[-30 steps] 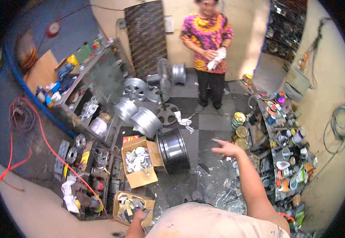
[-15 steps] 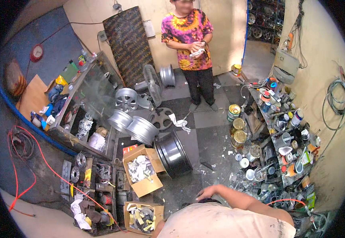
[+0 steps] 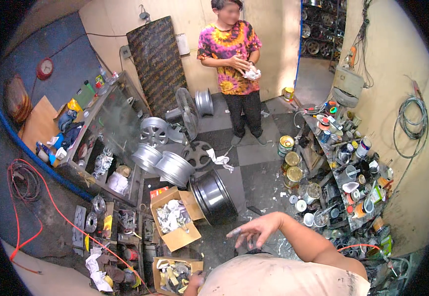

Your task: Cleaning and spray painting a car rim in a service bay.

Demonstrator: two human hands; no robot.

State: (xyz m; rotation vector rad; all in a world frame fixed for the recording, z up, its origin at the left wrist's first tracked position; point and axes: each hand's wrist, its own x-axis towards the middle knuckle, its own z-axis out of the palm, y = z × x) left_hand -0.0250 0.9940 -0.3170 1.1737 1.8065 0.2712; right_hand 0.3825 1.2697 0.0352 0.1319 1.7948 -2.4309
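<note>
My right hand point(image 3: 258, 231) is held out in front of my body, fingers spread and bent a little, with smudged fingertips and nothing in it. Just beyond it lies a large black wheel rim point(image 3: 213, 196) on its side. At the lower edge my left hand point(image 3: 195, 281) is beside the right side of a small cardboard box point(image 3: 196, 266); its fingers are mostly hidden, and whether it touches the box I cannot make out. Inside that box are yellow and grey scraps point(image 3: 174, 276). A larger open box point(image 3: 184, 238) with crumpled white paper point(image 3: 172, 216) stands just behind it.
Silver rims point(image 3: 175, 168) and a fan point(image 3: 187, 113) occupy the floor ahead. A person point(image 3: 232, 54) stands beyond, holding a white cloth point(image 3: 252, 73). Cans and cups crowd a bench point(image 3: 340, 170) at right; shelving point(image 3: 108, 116) stands left. An orange hose point(image 3: 71, 212) runs across the left side.
My right hand has risen away from my body and its fingers have spread. More of my left hand shows beside the small box. The view has shifted slightly; the other person's hands moved on the cloth.
</note>
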